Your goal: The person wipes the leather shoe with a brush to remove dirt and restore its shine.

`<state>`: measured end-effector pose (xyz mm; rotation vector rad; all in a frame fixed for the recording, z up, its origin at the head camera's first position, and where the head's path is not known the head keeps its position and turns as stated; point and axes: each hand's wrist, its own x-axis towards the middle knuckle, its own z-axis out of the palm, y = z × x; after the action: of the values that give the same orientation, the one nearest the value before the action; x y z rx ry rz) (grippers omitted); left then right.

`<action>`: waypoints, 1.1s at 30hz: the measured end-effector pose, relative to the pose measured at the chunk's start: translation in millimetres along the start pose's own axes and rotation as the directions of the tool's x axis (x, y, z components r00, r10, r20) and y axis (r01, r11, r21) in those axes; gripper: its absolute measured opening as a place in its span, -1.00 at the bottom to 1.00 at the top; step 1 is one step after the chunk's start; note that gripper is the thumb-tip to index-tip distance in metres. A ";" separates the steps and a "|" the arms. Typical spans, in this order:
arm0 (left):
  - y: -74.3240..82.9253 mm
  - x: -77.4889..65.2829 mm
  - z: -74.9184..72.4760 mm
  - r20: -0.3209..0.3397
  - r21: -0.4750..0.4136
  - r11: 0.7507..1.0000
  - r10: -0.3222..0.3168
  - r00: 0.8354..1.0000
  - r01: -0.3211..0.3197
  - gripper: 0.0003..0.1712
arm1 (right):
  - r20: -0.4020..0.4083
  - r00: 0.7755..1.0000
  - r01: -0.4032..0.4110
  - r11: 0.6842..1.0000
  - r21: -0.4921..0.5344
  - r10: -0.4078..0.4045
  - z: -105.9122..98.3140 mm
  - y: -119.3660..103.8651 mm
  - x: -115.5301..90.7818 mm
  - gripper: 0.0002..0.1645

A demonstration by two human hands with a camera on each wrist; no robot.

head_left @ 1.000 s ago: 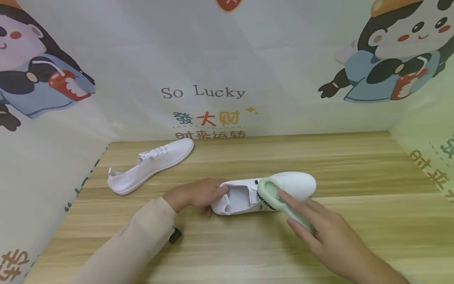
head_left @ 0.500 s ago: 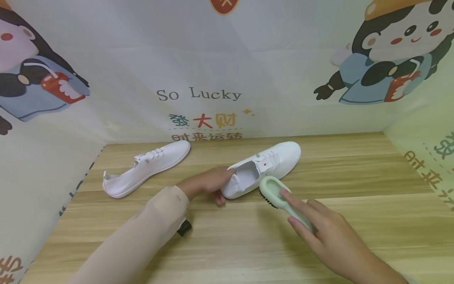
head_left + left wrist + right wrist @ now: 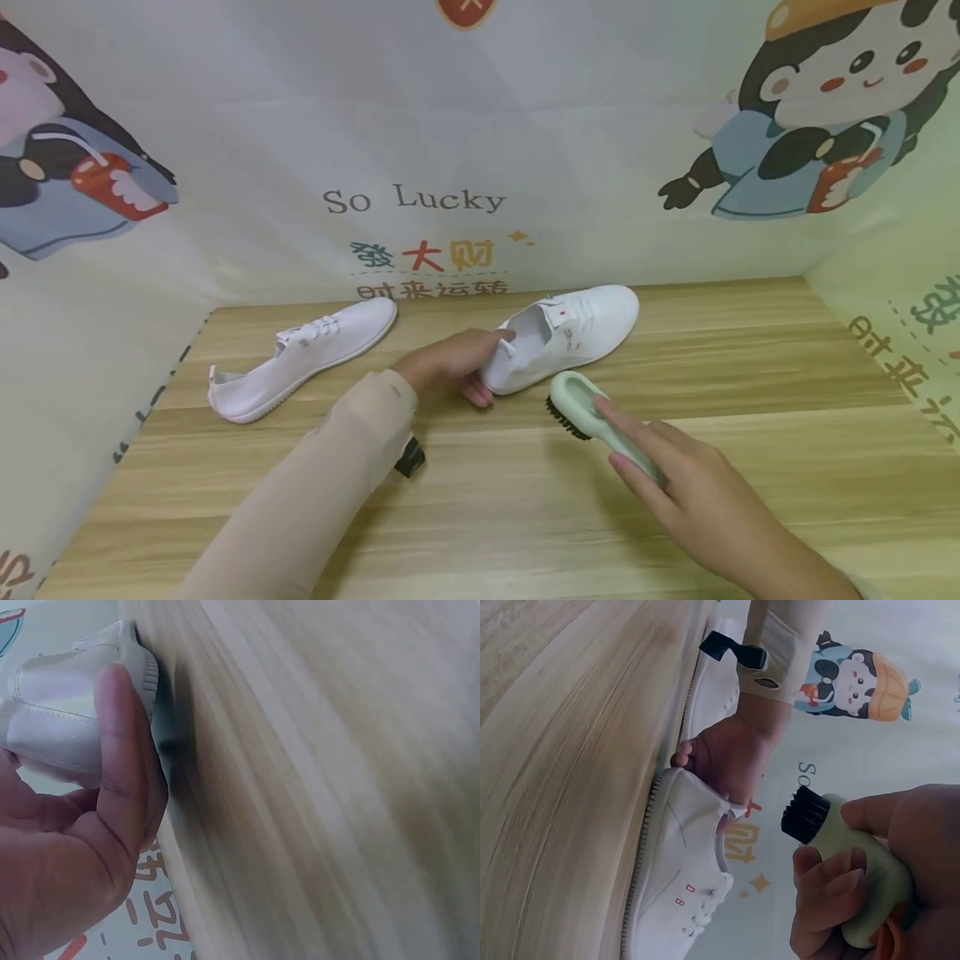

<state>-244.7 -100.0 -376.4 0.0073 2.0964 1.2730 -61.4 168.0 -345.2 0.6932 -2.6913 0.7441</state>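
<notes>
The shoe [image 3: 573,337], ahead of the right hand [image 3: 693,479], is pinched at its back by the left hand [image 3: 465,358]; the brush [image 3: 592,422] is gripped by the right, clear of the shoe. For even strokes, firm steadying is probably needed.

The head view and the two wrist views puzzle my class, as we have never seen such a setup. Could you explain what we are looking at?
There is no machine here: these are a person's own two bare hands. One camera, worn on the head, looks forward and down at them. Each wrist wears another camera, which watches that hand's work, so those pictures look turned sideways. The left hand grips a white shoe at the heel. The right hand holds a pale green brush, its dark bristles apart from the shoe. A second white shoe lies on the wooden surface, to the person's left. Behind everything is a printed backdrop.
</notes>
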 end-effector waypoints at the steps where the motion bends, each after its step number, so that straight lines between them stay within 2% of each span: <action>1: -0.4 0.6 -0.9 0.003 -0.013 1.000 0.001 1.000 -0.001 -0.30 | 0.012 1.000 -0.004 1.000 0.003 0.004 0.3 -0.2 0.1 -0.28; 6: -3.6 0.2 -3.8 0.015 -0.093 0.995 0.024 1.000 -0.023 -0.16 | 0.027 1.000 0.003 1.000 0.008 -0.003 1.8 0.5 -0.3 -0.29; 10: -5.8 0.6 -5.1 -0.020 -0.136 0.989 0.049 0.999 -0.051 -0.15 | 0.021 1.000 0.011 1.000 -0.005 -0.011 3.1 1.8 -1.0 -0.28; 16: -8.4 1.4 -6.2 -0.097 -0.141 0.986 0.071 0.993 -0.084 -0.14 | 0.039 0.999 0.013 1.000 -0.005 -0.013 5.1 3.3 -1.4 -0.27; 22: -9.7 -1.0 -8.5 -0.104 -0.120 0.987 0.090 0.990 -0.103 -0.13 | 0.041 0.999 0.028 0.999 -0.030 -0.027 6.3 3.9 -1.0 -0.28; 25: -11.8 -5.8 -11.5 -0.090 -0.065 0.990 0.120 0.989 -0.126 -0.17 | 0.050 0.998 0.025 0.999 -0.038 -0.023 7.7 4.1 -2.1 -0.28; 28: -14.5 -13.3 -17.4 -0.105 0.015 0.985 0.171 0.980 -0.170 -0.28 | 0.055 0.998 0.024 0.999 -0.044 -0.022 8.8 4.6 -3.1 -0.28; 31: -15.5 -23.8 -28.3 -0.170 0.143 0.970 0.221 0.960 -0.197 -0.37 | 0.045 0.999 0.033 0.998 -0.047 -0.031 8.9 5.4 -2.7 -0.27; 33: -14.8 -33.9 -37.7 -0.225 0.264 0.946 0.252 0.941 -0.190 -0.39 | 0.035 0.998 0.044 0.998 -0.055 -0.042 8.6 5.5 -1.6 -0.27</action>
<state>-234.3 -148.6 -358.6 0.2025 2.5229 1.1916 -63.9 168.1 -355.3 0.7544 -2.7073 0.6500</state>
